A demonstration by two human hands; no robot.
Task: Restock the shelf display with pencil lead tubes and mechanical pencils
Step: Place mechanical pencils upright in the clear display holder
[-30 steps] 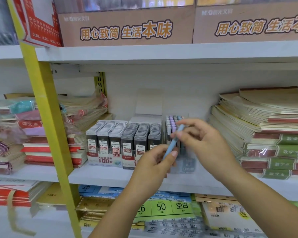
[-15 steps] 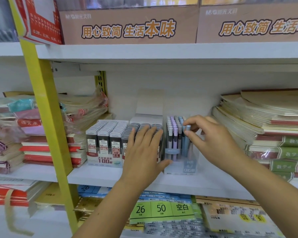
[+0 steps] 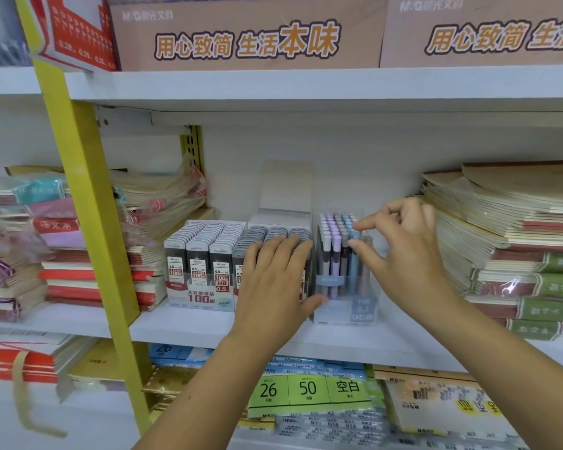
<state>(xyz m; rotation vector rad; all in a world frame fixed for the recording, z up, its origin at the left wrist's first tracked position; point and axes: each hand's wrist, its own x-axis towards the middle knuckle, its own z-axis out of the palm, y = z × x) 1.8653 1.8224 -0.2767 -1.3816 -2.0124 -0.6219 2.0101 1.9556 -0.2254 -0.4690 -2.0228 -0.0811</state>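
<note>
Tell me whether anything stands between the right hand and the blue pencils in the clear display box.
Nothing visible does. The right hand has its forefinger and thumb right at the tops of the blue pencils in the clear display box. The left hand lies off to the side on the lead tubes.

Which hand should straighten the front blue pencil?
Right. The right hand has thumb and forefinger at the top of the blue pencil; the left hand lies flat against the lead-tube box.
</note>
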